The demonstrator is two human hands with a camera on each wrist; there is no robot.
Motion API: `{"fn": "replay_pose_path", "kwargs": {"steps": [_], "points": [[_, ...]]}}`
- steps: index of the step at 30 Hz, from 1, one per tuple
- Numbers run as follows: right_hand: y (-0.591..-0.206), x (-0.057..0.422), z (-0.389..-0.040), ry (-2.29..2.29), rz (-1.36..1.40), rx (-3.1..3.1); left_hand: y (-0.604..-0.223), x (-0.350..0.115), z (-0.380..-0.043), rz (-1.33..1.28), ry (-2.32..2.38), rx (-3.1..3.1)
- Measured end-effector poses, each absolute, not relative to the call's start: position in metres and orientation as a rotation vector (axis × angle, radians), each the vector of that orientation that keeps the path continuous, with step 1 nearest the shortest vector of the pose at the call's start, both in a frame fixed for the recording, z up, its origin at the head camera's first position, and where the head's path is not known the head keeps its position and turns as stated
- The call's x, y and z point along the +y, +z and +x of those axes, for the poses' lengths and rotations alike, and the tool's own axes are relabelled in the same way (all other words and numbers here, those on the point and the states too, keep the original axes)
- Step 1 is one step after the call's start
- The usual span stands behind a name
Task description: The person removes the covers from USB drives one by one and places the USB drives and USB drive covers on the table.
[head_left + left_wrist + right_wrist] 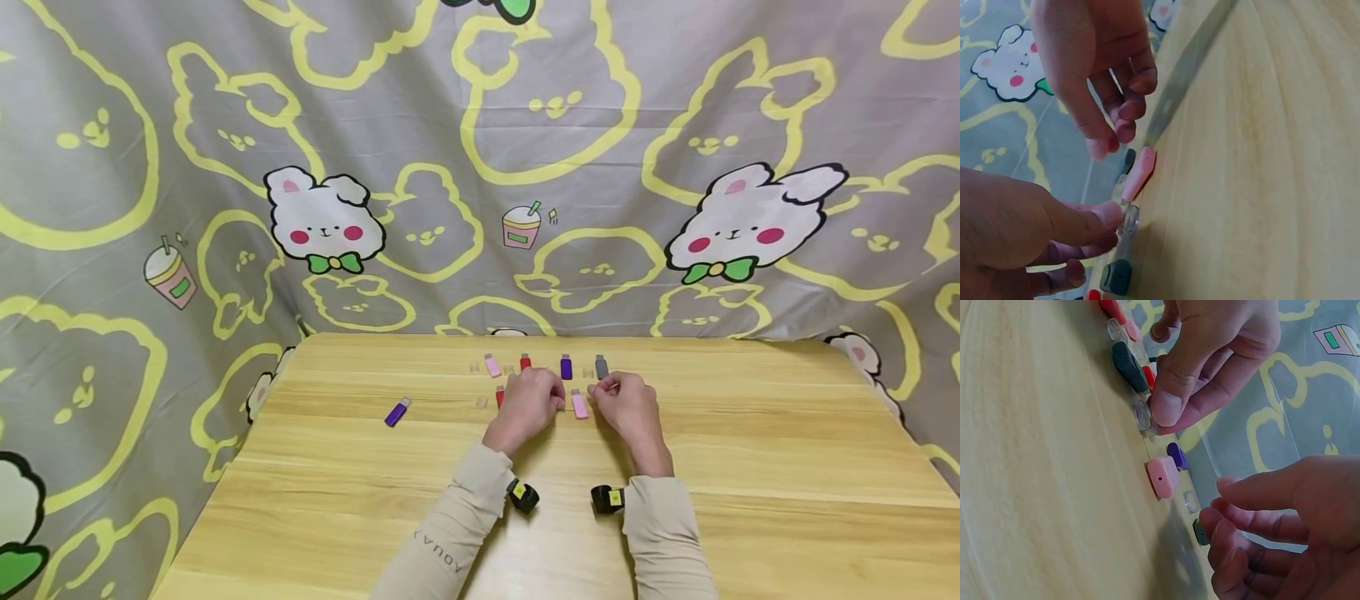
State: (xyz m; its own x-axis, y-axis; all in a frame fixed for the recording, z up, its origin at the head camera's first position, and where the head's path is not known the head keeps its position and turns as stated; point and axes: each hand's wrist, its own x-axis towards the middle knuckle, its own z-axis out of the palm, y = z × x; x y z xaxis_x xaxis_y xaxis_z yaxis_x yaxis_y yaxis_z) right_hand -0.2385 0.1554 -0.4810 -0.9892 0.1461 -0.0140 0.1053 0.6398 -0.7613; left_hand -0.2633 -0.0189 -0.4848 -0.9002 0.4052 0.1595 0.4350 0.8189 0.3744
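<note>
My left hand (528,406) pinches a small clear cap (1142,416) between thumb and forefinger, low over the table. Just right of it lies a pink USB stick (579,404), its metal plug pointing away from me. On the other side of that stick hovers my right hand (630,410), fingers loosely bent and holding nothing. A dark green USB stick (1129,367) lies beside my left hand, hidden behind it in the head view. Part of a red USB stick (500,397) shows at that hand's left edge.
Behind my hands runs a row of USB sticks: pink (492,365), red (526,361), purple (566,367) and grey (601,366). Clear caps (482,402) lie among them. Another purple stick (397,412) lies apart at left. A patterned curtain (420,192) borders the table's (750,467) back edge.
</note>
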Motion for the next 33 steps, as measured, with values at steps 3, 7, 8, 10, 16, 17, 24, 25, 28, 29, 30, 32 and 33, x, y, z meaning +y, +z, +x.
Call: {"fn": "replay_pose_path", "kwargs": {"steps": [3,7,8,10,16,17,24,25,28,29,30,32,33], "points": [[-0.479,0.156,-0.238,1.295,-0.190,-2.800,-0.482,-0.028,-0.260,-0.645,-0.742,-2.894],[-0.476,0.152,-0.236,1.321,-0.138,-2.779,-0.473,-0.059,-0.253,-0.538,-1.061,-2.840],[-0.475,0.151,-0.236,1.331,-0.119,-2.771,-0.470,-0.069,-0.251,-0.502,-1.155,-2.814],[-0.473,0.147,-0.235,1.351,-0.065,-2.755,-0.464,-0.091,-0.247,-0.417,-1.328,-2.748],[-0.463,0.127,-0.233,1.414,0.202,-2.717,-0.448,-0.165,-0.237,-0.145,-1.455,-2.477],[-0.462,0.122,-0.232,1.429,0.260,-2.707,-0.446,-0.178,-0.236,-0.104,-1.441,-2.438],[-0.462,0.072,-0.230,1.496,0.737,-2.691,-0.446,-0.246,-0.231,0.150,-1.437,-2.299],[-0.463,0.063,-0.230,1.478,0.801,-2.693,-0.447,-0.251,-0.230,0.163,-1.448,-2.283],[-0.466,0.038,-0.231,1.356,0.959,-2.690,-0.450,-0.261,-0.228,0.194,-1.492,-2.260],[-0.466,0.029,-0.232,1.299,1.005,-2.678,-0.451,-0.264,-0.228,0.208,-1.511,-2.261],[-0.466,0.021,-0.233,1.232,1.043,-2.667,-0.451,-0.266,-0.227,0.222,-1.525,-2.260],[-0.465,0.006,-0.235,1.106,1.122,-2.629,-0.450,-0.270,-0.225,0.261,-1.547,-2.254],[-0.464,-0.002,-0.237,1.043,1.166,-2.605,-0.450,-0.271,-0.224,0.282,-1.559,-2.245]]}}
